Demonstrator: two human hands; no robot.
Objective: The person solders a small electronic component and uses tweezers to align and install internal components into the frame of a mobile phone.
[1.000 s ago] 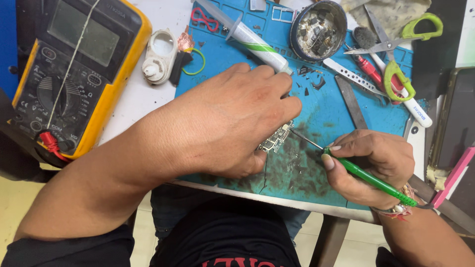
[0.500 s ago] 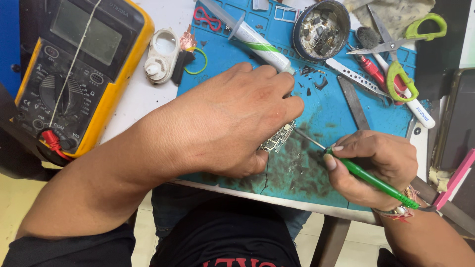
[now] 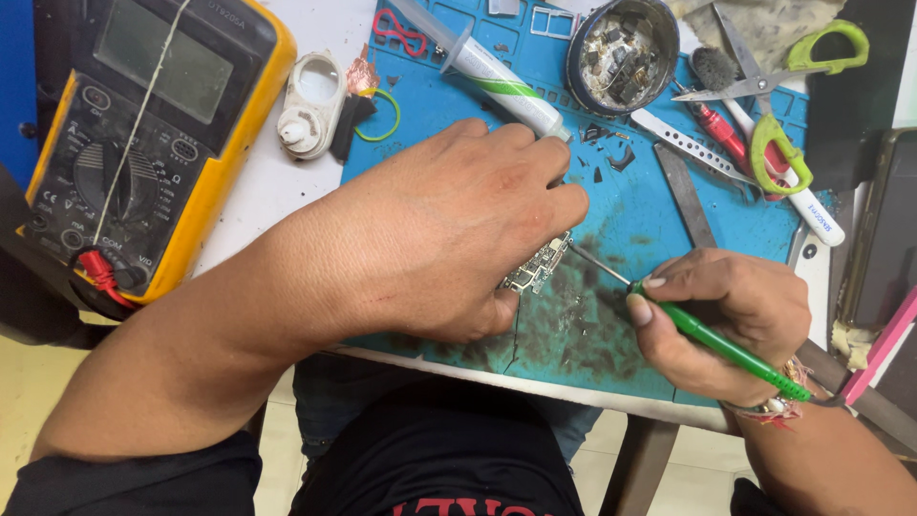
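My left hand (image 3: 449,229) lies curled over a small circuit board (image 3: 538,266) and pins it to the blue work mat (image 3: 621,205); most of the board is hidden under my fingers. In my right hand (image 3: 731,320) I grip a thin green-handled tool (image 3: 726,346) like a pen. Its metal tip (image 3: 597,263) touches the board's exposed right edge. The mat under both hands is smeared with dark residue.
A yellow multimeter (image 3: 143,143) with a red lead sits at the left. A syringe tube (image 3: 487,67), a round metal dish of small parts (image 3: 621,53), green-handled scissors (image 3: 774,86), tweezers (image 3: 683,143), a brush and a white plastic cap (image 3: 310,105) lie along the back.
Both hands hold the same grip. The view has drifted slightly; the tool tip stays on the board's edge.
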